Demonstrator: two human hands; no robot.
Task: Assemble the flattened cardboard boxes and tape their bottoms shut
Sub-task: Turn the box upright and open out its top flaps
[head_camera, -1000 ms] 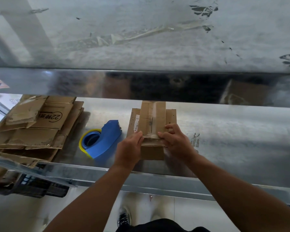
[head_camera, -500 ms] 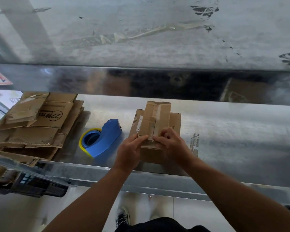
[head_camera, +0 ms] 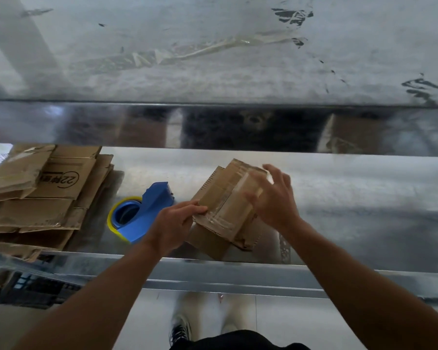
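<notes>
A small brown cardboard box (head_camera: 225,200) with clear tape along its seam is tilted, its near end lifted off the metal table (head_camera: 364,198). My left hand (head_camera: 173,223) pinches the box's near left corner. My right hand (head_camera: 276,198) has spread, blurred fingers at the box's right side, touching or just off it. A blue tape dispenser (head_camera: 143,210) with a yellow-rimmed roll lies on the table just left of my left hand. A pile of flattened cardboard boxes (head_camera: 41,195) lies at the far left.
A shiny metal wall (head_camera: 213,127) rises behind the table, with a scuffed grey surface (head_camera: 213,59) above it. The table's front edge (head_camera: 225,274) runs below my wrists. A dark crate (head_camera: 31,289) sits under the table at the left. My shoes show on the floor.
The box was turned clockwise and tipped up off the table. My right hand left the seam and moved to the box's right side, fingers spreading. My left hand kept hold of the near corner.
</notes>
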